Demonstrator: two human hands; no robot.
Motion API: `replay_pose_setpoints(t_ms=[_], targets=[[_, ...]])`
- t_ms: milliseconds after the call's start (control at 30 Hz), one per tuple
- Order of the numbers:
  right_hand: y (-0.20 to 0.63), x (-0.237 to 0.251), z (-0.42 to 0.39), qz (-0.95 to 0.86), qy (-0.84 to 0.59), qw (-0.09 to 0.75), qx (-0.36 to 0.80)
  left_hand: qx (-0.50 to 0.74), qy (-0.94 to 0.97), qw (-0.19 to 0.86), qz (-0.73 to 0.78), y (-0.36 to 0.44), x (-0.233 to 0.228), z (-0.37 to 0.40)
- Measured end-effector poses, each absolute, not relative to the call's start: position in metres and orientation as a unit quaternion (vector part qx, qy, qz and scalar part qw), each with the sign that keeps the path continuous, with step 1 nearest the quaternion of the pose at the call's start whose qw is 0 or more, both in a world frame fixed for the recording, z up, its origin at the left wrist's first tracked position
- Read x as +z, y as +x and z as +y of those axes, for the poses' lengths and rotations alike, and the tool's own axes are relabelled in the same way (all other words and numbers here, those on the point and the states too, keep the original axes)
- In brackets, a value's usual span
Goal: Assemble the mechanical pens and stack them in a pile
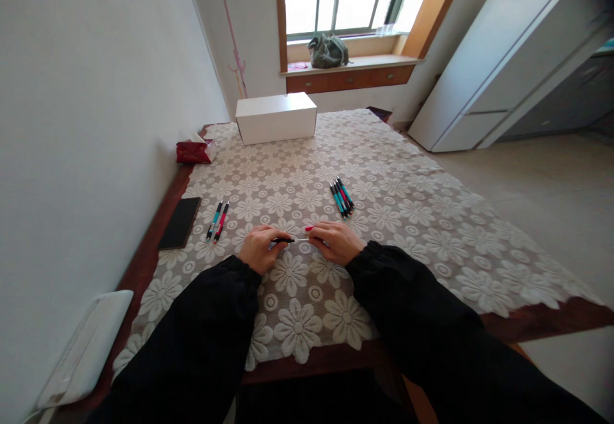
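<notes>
A: ok so what are the hands actually doing here?

B: left hand [260, 248] has a black piece [284, 240] pinched between thumb and fingers, right hand [336, 243] is pinched on the other end of a thin white rod [300, 240]. Hands are apart, just that skinny stuff bridging them, right in front of the person over the lace cloth [298, 328].

A: why fingertips and not a proper grip?

B: my guess, it's so thin that a pinch from each side holds it level and lets you aim it better. There's also a pink bit [309, 227] poking out at the right fingers, can't tell if it's a separate part tbh. Same with whether the rod runs into the black piece or just meets it.

A: and the pens?

B: two spots. A bunch [341, 199] lies just beyond the right hand, teal and pink ones side by side. Then a teal pen [214, 220] and a pink pen [221, 222] lie roughly parallel off to the left, near the notebook [180, 222]. Probably laid so both lots are reachable without sitting under the wrists.

A: box [275, 120] at the back?

B: well away from the hands, so likely parked out of the elbows' way.
</notes>
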State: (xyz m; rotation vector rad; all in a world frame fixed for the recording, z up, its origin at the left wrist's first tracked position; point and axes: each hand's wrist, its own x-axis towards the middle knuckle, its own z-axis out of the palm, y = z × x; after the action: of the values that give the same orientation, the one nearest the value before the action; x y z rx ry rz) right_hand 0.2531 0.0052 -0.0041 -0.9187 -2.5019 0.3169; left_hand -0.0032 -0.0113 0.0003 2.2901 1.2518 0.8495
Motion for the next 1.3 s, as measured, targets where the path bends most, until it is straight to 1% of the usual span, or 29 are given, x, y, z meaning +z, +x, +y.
replay_pose_setpoints(t_ms=[400,667,900,1133,1300], targets=[[0.2527,-0.0059,0.0059,-0.92,-0.311,0.21,0.119,0.268,0.836,0.186,0.441,-0.0039,0.0002,-0.0094],[0.2537,-0.0034,0.0063,-0.916,-0.344,0.183,0.096,0.271,0.832,0.157,0.459,-0.0044,-0.001,-0.0105],[0.2536,-0.0091,0.0055,-0.898,-0.381,0.212,0.058,0.265,0.835,0.154,0.458,-0.0036,-0.0023,-0.0102],[0.2535,-0.0055,0.0076,-0.882,-0.403,0.236,0.059,0.265,0.813,0.142,0.498,-0.0023,-0.0004,-0.0116],[0.2539,-0.0045,0.0093,-0.865,-0.432,0.253,0.026,0.269,0.81,0.135,0.503,-0.0024,-0.0016,-0.0108]])
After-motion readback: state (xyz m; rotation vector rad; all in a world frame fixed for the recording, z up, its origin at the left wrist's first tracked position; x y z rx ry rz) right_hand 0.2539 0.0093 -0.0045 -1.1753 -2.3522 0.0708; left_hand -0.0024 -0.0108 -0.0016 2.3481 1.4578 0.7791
